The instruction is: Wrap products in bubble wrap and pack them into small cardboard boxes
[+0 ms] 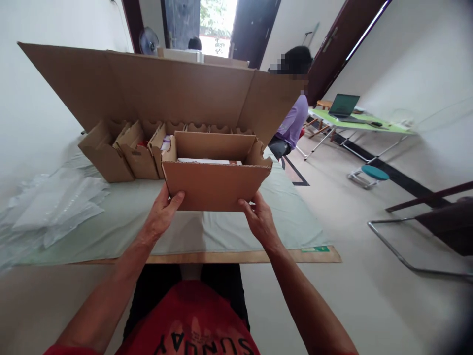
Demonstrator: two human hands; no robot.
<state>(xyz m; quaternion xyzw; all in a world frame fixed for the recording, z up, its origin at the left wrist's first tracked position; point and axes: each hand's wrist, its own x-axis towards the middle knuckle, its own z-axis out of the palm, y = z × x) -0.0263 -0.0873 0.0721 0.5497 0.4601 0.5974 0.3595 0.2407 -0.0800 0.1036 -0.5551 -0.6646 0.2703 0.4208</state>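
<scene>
Two bare hands grip an open-topped cardboard bin at the lower corners of its near wall: the left hand and the right hand each lay a thumb on that wall, with their fingers curled out of sight around the sides. The bin is over the pale green tablecloth, in front of a row of similar cardboard bins and a tall cardboard panel.

It looks light and fairly stiff, with dry, grippy walls; the corrugated rims would probably crease if squeezed, so the low corners, or a palm beneath the base, seem the safest hold. A flat white item inside could slide if the bin tips.

Only that item's upper edge shows, so what it is cannot be told. The base is hidden, leaving it unclear whether the bin is lifted or resting on the cloth. The held bin partly covers the row's right-hand bins, whose contents cannot be made out.
</scene>
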